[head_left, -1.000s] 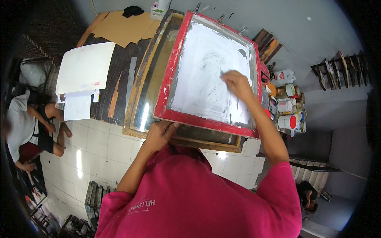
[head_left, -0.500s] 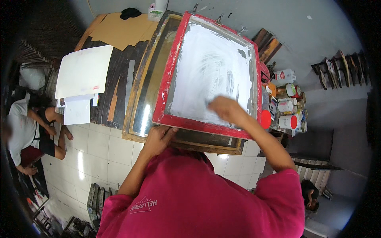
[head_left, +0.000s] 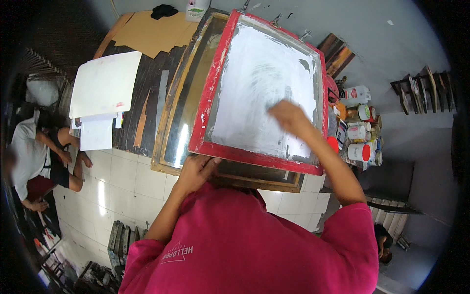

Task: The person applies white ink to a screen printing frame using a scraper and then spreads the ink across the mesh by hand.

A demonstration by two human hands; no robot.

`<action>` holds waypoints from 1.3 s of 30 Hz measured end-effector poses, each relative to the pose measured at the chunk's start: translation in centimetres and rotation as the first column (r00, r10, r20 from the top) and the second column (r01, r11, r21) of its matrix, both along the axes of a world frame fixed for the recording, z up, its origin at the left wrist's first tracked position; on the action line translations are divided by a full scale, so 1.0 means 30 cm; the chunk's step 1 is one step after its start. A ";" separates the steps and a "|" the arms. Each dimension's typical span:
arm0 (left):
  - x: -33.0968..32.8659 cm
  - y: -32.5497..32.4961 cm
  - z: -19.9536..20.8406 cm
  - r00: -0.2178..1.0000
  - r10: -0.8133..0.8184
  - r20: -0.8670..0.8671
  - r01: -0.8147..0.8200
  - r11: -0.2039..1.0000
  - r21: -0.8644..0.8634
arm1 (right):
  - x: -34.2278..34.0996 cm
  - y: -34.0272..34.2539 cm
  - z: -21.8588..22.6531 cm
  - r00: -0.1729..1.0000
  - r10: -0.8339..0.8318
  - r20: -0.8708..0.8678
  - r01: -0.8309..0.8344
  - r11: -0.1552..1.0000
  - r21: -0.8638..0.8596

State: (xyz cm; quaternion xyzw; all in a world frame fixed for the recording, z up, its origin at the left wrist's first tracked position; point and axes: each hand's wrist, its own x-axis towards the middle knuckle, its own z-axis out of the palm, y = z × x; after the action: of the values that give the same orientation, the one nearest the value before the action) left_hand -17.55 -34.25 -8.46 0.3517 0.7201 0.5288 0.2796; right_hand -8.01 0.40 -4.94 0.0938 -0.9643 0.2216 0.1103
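Observation:
A red-framed printing screen (head_left: pixel 254 158) lies tilted in front of me, its mesh (head_left: pixel 240 93) coated with a streaky white layer. My left hand (head_left: pixel 197 169) grips the near left corner of this frame, fingers curled and thumb on top. Over the lower right of the mesh is my right hand (head_left: pixel 293 120), its fingers bunched together and blurred by motion. A small dark bit shows at those fingertips, too smeared to name. Thin greyish smears mark the coating around the hand. Beneath the screen sits a larger wooden frame with a glass pane (head_left: pixel 181 147).
Left of the frames, a dark table (head_left: pixel 128 93) bears white sheets (head_left: pixel 103 85), brown cardboard (head_left: pixel 147 32) and a wood strip (head_left: pixel 141 127). Jars and tubs (head_left: pixel 359 152) crowd the right side. A person (head_left: pixel 32 157) sits far left; another (head_left: pixel 384 240) is at lower right.
My right hand has moved up and slightly right over the mesh, and the smears there have spread. The left hand keeps its hold on the frame corner. The view has shifted slightly.

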 end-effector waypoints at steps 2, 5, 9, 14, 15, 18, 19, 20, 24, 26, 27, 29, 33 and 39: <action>-0.001 0.001 0.014 0.995 -0.017 0.094 0.022 0.998 -0.053 | -0.100 0.053 0.026 0.963 -0.268 0.014 0.266 0.958 0.106; -0.008 0.001 0.010 0.987 -0.024 0.159 0.040 0.994 -0.098 | -0.170 -0.138 -0.014 0.999 -0.045 -0.014 0.042 0.982 -0.184; -0.003 -0.010 -0.017 0.996 -0.017 0.088 0.021 0.998 -0.054 | -0.115 -0.193 0.040 0.932 0.361 0.041 -0.343 0.911 -0.228; 0.001 0.003 0.005 0.985 -0.034 0.168 0.046 0.997 -0.066 | -0.205 -0.078 -0.046 0.996 0.059 -0.071 -0.062 0.997 -0.051; -0.005 0.004 -0.001 0.983 -0.047 0.176 0.062 0.995 -0.078 | -0.251 -0.132 -0.077 0.985 0.102 -0.137 -0.118 0.987 -0.111; 0.004 -0.007 -0.010 0.990 0.009 0.139 -0.002 0.999 -0.050 | -0.181 -0.310 0.025 0.903 0.410 0.126 -0.383 0.903 -0.194; 0.006 -0.005 -0.006 0.989 0.022 0.148 -0.014 0.999 -0.052 | -0.143 -0.253 0.040 0.895 0.423 0.143 -0.374 0.885 -0.277; 0.007 -0.003 -0.001 0.987 0.036 0.156 -0.028 0.998 -0.054 | -0.121 -0.173 0.025 0.916 0.389 0.098 -0.355 0.901 -0.251; 0.005 0.007 0.019 0.973 0.002 0.229 0.011 0.999 -0.054 | -0.218 -0.064 -0.029 0.999 0.031 -0.013 -0.032 0.996 -0.088; 0.003 0.010 0.008 0.981 0.001 0.194 0.009 0.999 -0.053 | -0.252 -0.190 -0.071 0.997 0.064 -0.037 -0.071 0.968 -0.239; 0.003 0.000 0.006 0.984 0.012 0.178 -0.001 0.998 -0.058 | -0.220 -0.270 -0.042 0.971 0.240 0.003 -0.236 0.957 -0.171; -0.002 -0.002 0.017 0.987 0.019 0.158 -0.011 0.999 -0.053 | -0.159 -0.310 0.050 0.903 0.420 0.086 -0.373 0.868 -0.326; 0.011 0.002 0.004 0.982 0.031 0.189 -0.022 0.999 -0.050 | -0.198 -0.038 0.024 0.998 0.012 0.058 -0.009 0.999 -0.048; 0.001 -0.008 0.013 0.981 -0.002 0.196 0.021 0.995 -0.096 | -0.154 -0.227 -0.014 0.940 0.325 0.101 -0.326 0.945 -0.004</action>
State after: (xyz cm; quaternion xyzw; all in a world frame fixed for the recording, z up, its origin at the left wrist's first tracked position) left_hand -17.52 -34.49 -8.06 0.2881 0.7118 0.5236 0.3690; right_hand -12.62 -6.41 -5.36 0.2412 -0.9413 0.2351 0.0233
